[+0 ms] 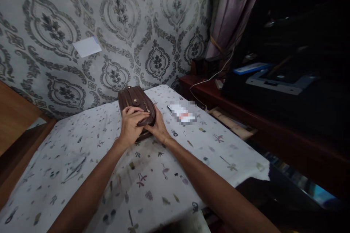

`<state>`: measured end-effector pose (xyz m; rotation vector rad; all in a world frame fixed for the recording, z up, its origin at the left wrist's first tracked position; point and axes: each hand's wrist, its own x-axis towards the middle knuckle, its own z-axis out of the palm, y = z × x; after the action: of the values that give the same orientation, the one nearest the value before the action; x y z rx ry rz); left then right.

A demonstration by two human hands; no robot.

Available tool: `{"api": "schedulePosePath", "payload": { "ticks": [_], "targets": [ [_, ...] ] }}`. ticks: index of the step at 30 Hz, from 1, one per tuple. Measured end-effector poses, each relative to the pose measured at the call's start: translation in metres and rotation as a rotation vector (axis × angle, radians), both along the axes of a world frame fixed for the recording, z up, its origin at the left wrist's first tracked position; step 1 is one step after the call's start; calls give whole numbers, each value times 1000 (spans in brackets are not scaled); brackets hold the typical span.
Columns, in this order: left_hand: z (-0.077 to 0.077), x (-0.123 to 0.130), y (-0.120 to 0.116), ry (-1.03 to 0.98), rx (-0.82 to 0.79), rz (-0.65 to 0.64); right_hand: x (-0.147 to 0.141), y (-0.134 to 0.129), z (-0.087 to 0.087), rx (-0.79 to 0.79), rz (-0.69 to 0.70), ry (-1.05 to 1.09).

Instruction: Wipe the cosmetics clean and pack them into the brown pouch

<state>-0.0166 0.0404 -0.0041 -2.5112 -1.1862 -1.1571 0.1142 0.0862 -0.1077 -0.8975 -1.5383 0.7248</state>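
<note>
A brown handbag (130, 96) with gold-coloured studs and zips rests on the white patterned tablecloth (106, 153), towards the wall. My left hand (132, 122) is on the near side of the bag, its fingers bent over the front by a zip. Around the bag's right side, my right hand (159, 125) grips its edge, with the thumb in front and the other fingers mostly hidden behind. The bag's underside and far side are out of sight.
A phone (182, 113) with a blurred screen lies right of the bag. A clear plastic wrapper (73, 167) is at the left. Dark red furniture (232, 98) with a white cable (210, 79) borders the table's right side; brown wooden furniture (16, 116) stands at left.
</note>
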Motion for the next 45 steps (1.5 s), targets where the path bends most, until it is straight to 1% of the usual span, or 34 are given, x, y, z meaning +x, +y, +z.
{"api": "schedulePosePath", "payload": {
  "ticks": [7, 15, 20, 22, 25, 27, 29, 32, 35, 40, 42, 45],
  "targets": [
    [-5, 1, -5, 59, 9, -22, 1, 1, 0, 3, 6, -20],
    [-13, 1, -11, 179, 3, -55, 1, 1, 0, 0, 3, -21],
    [-11, -2, -16, 232, 6, -44, 0, 2, -2, 25, -6, -18],
    [-7, -9, -17, 214, 52, 6, 0, 2, -1, 15, -7, -6],
    [1, -22, -18, 117, 124, 187, 0, 0, 0, -29, 1, 14],
    [6, -30, -17, 66, 125, 281, 1, -1, 1, -38, 12, 16],
    [9, -35, -17, 52, 103, 313, 2, -1, 1, -30, 24, 11],
    [8, -35, -17, 50, 87, 319, 3, -1, 3, -23, 31, 4],
    [6, -32, -20, 48, 77, 312, 3, -2, 4, -26, 34, -1],
    [0, -30, -25, 46, 71, 258, 1, -4, 6, -10, 16, 11],
    [-7, -29, -29, 47, 72, 245, 0, -4, 6, -6, 7, 22],
    [-21, -30, -36, 84, 61, 222, 0, -5, 7, -14, 4, 27]
  ]
}}
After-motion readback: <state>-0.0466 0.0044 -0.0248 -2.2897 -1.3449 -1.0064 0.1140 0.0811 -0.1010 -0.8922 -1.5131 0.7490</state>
